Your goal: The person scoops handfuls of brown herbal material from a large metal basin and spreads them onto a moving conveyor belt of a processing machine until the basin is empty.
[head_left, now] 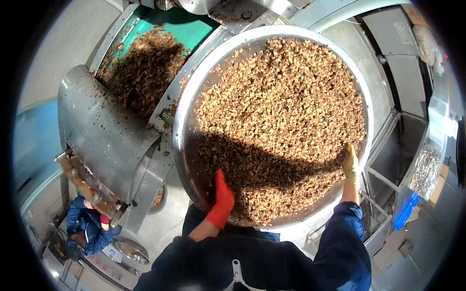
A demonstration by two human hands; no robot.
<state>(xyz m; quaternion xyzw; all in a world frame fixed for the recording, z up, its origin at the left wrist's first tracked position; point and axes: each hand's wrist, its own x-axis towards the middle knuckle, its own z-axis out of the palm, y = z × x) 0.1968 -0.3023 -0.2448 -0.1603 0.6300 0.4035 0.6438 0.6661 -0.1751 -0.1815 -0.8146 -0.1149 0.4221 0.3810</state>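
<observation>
A big round metal basin (180, 114) is in front of me, heaped with small tan and brown pieces (286, 111) like broken nut kernels; their exact kind cannot be told. My left hand (223, 198), in a red glove, reaches over the near left rim. Its fingers are stretched out against the pieces, which partly hide them. At the right side, inside the rim, my right hand (350, 162) wears a yellowish glove. Its fingers extend over the edge of the heap. Neither hand is closed around anything. A dark shadow lies across the near half of the heap.
Left of the basin, a green conveyor belt (194, 33) carries darker pieces (145, 68) beneath a curved metal cover (104, 131). A person in blue (90, 225) is at the lower left, beside a metal bowl (132, 250). Metal frames (381, 177) stand at the right.
</observation>
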